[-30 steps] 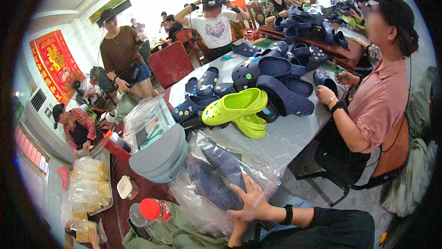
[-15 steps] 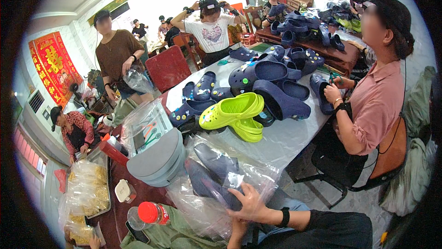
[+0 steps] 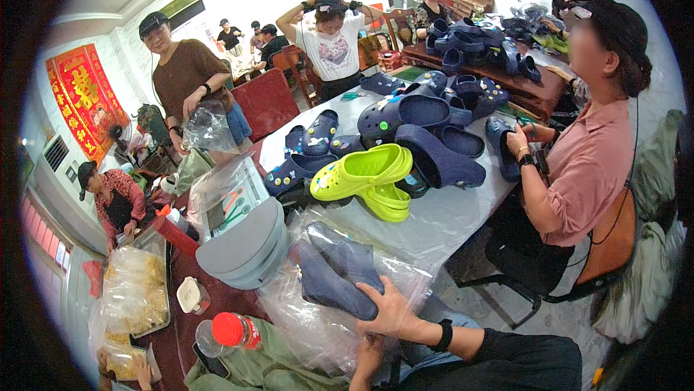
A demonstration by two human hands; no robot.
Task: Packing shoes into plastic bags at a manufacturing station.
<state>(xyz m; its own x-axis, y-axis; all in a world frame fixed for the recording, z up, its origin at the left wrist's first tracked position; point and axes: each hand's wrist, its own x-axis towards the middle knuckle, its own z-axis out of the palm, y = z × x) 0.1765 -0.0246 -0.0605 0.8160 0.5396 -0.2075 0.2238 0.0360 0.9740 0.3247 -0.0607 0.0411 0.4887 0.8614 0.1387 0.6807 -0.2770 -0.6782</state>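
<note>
Your right hand (image 3: pixel 390 311) lay flat, palm down and fingers spread, on a dark blue clog (image 3: pixel 329 286) wrapped inside a clear plastic bag (image 3: pixel 303 319); it pressed on the shoe through the film rather than closing around it. Your left hand (image 3: pixel 367 358) sat lower, at the near edge of the same bag, fingers curled; whether it gripped the plastic could not be told. A black band (image 3: pixel 444 335) was on your right wrist.

The bag lay at the near end of the table (image 3: pixel 448 217), which had a pale cover, and held a second dark blue clog (image 3: pixel 347 254) just beyond the first. Just left of the bag stood a stack of grey caps (image 3: pixel 242 246), with a white box (image 3: pixel 235 199) behind it under loose plastic. A bottle with a red cap (image 3: pixel 228 329) lay near the lower edge, beside green cloth (image 3: pixel 267 369).

Further up the table sat a pair of lime green clogs (image 3: pixel 365 174), touching one another. Beyond them were many dark blue clogs (image 3: pixel 405 113), several carrying small coloured charms.

At your right a seated person in a pink shirt (image 3: pixel 589 167) held another clog at the table edge. Across the table a person in a white T-shirt (image 3: pixel 332 48) had both hands raised to a headset, and a person in a brown shirt (image 3: pixel 184 73) held a clear bag.
</note>
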